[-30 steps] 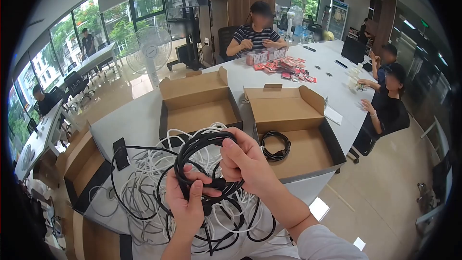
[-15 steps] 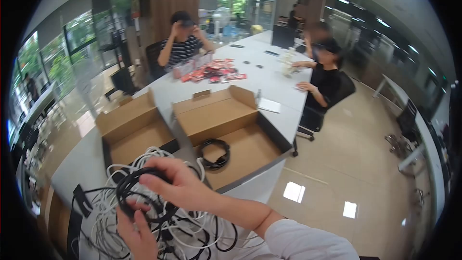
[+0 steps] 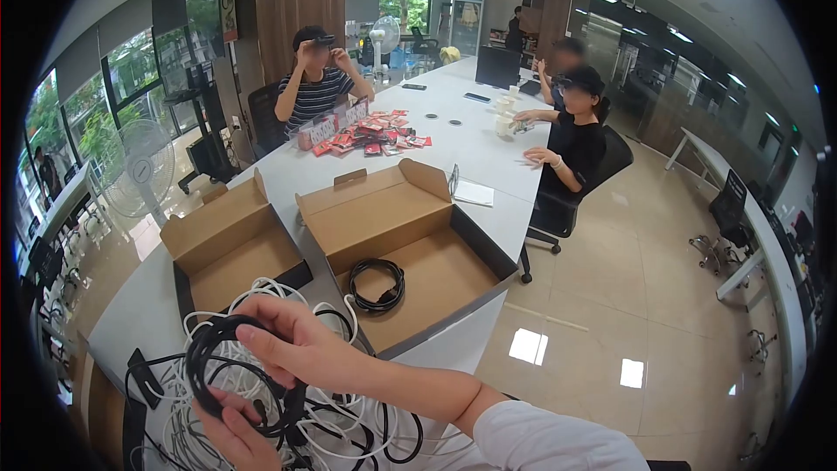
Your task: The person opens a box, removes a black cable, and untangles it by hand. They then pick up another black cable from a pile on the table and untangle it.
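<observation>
A coiled black cable [image 3: 199, 365] is held up between my two hands. My right hand [image 3: 292, 344] grips the top of the loop, thumb pressed against it. My left hand [image 3: 234, 427] has its fingers curled round the lower part. Beneath both hands spreads a tangled pile of white cables [image 3: 179, 423] and black ones, partly hidden by my hands. Beyond, an open cardboard box [image 3: 462, 283] holds another coiled black cable [image 3: 377, 286] at its left side. To its left stands a second open cardboard box [image 3: 244, 272], its visible inside bare.
Red packets [image 3: 375, 133] lie heaped farther along the white table [image 3: 462, 144]. A person [image 3: 314, 92] sits behind them, and another person [image 3: 575, 139] sits on the right near paper cups [image 3: 506, 122]. A white sheet [image 3: 473, 194] lies behind the right box.
The whole view has shifted slightly, so boxes and people sit a little farther left. Both hands still hold the coiled black cable, with little change in grip.
</observation>
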Motion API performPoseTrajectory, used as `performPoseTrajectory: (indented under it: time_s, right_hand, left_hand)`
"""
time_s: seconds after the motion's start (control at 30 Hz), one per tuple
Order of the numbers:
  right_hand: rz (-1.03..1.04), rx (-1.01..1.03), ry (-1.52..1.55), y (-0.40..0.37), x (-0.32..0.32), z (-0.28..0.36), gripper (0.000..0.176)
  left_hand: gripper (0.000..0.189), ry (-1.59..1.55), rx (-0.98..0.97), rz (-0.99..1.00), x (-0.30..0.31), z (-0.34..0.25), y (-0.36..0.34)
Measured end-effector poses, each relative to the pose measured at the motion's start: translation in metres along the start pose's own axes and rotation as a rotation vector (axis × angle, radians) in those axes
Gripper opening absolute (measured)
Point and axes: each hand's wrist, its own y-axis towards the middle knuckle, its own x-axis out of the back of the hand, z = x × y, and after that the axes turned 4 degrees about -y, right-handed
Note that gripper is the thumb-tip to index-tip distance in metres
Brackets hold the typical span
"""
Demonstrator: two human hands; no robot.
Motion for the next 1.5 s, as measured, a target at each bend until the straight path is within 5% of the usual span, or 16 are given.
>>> performPoseTrajectory:
  time_s: [0.3,0.53,0.67,0.77,1.0,1.23,1.5]
  right_hand:
    - [0.283,0.089,-0.014,0.009,-0.012,-0.027,0.036]
    - [0.403,0.012,-0.037,0.007,-0.017,-0.034,0.047]
    - [0.311,0.021,-0.314,0.007,-0.016,-0.033,0.052]
    - [0.237,0.13,-0.445,0.009,-0.016,-0.037,0.05]
    - [0.13,0.092,-0.444,0.012,-0.009,-0.033,0.046]
    - [0.083,0.065,-0.436,0.011,-0.004,-0.021,0.046]
    - [0.455,-0.021,-0.17,0.002,0.007,-0.006,0.065]
  left_hand:
    - [0.045,-0.231,0.001,-0.487,0.007,0.028,0.003]
    - [0.034,-0.237,-0.116,-0.55,0.021,0.022,0.013]
    - [0.033,-0.262,-0.148,-0.546,0.022,0.016,0.017]
    - [0.039,-0.275,-0.001,-0.602,0.016,0.003,0.014]
    - [0.053,-0.166,-0.119,-0.244,0.028,0.004,0.018]
    - [0.034,-0.039,-0.039,-0.04,0.024,-0.013,0.015]
    - [0.034,-0.046,-0.004,-0.112,0.026,-0.012,0.02]
